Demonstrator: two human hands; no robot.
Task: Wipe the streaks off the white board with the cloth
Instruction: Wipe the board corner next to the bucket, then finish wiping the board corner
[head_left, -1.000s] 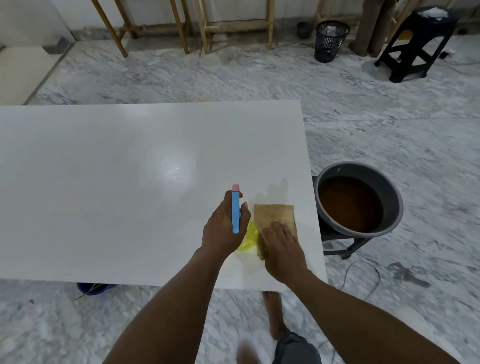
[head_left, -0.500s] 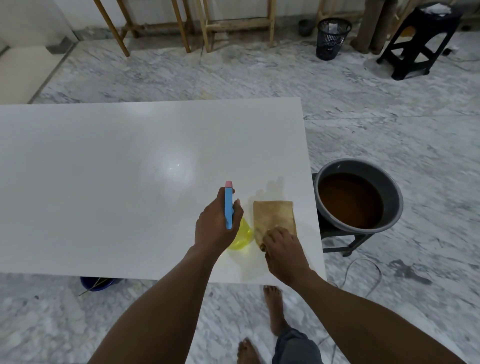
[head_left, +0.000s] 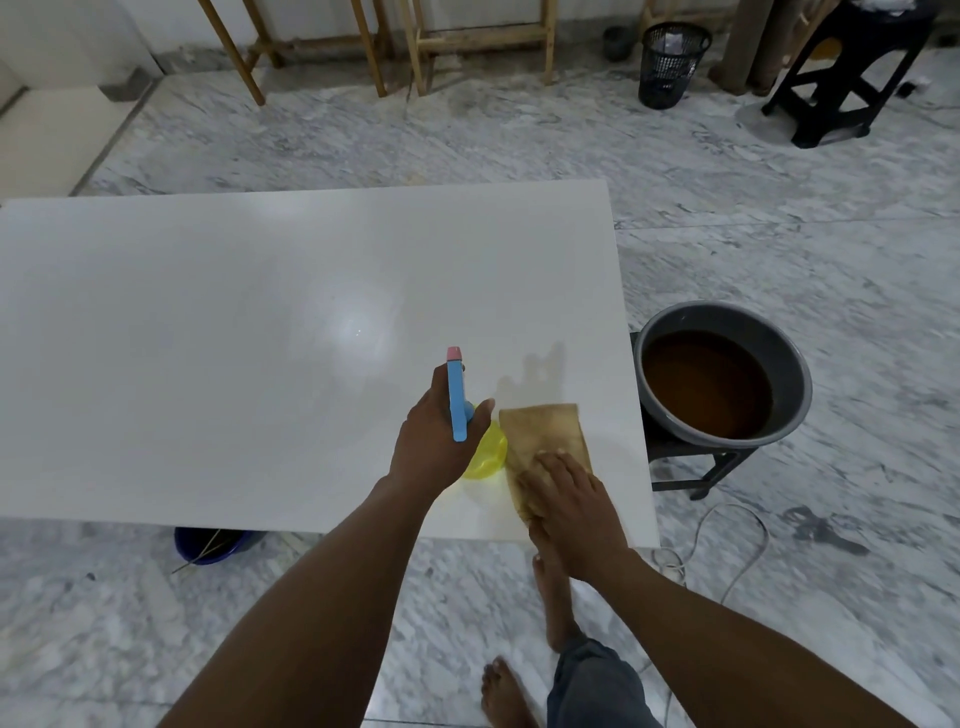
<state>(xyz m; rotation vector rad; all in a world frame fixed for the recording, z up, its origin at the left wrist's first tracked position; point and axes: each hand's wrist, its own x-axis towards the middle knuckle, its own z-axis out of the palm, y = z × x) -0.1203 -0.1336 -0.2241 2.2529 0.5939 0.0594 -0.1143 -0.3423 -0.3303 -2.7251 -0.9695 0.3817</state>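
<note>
Change: over the last second the right hand (head_left: 571, 499) has only shuffled on the cloth (head_left: 545, 431), which stays at the white board's (head_left: 234, 364) near right corner (no real stroke yet, we judge).
Meaning: wiping barely begun; most of the board still to cover.
Right hand: fingers flat, pressing the cloth down.
Left hand (head_left: 441, 441): clasps the spray bottle (head_left: 457, 395) above the board, just beside the cloth.
Board: glossy, glare mid-surface, faint damp smear beyond the cloth; we cannot make out streaks elsewhere.

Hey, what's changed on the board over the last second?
Little. The right hand, flat on the cloth, slid slightly towards the near edge and back. The left hand carried the spray bottle slightly left. Holds, the cloth's place on the white board and the basin stayed.
</note>
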